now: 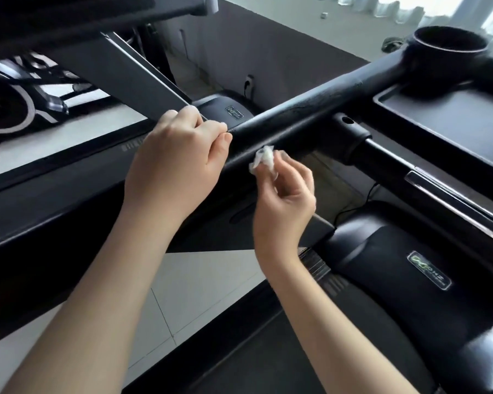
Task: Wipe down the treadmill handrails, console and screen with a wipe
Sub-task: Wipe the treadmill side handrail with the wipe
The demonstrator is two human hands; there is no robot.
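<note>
At mid-frame: small crumpled white wipe [264,160] pinched in fingertips of right hand [285,200], touching near side of black matte padded handrail [299,113]. Just beside it, left hand [177,160] curls over the rail, gripping. At rail's far end, round black cup holder [450,45], interior dark, contents unreadable; shallow grey console tray [453,120] adjoins.

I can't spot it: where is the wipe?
Head view, mid-frame: the wipe is pinched in the right hand at the black handrail, just right of the left hand.
</note>
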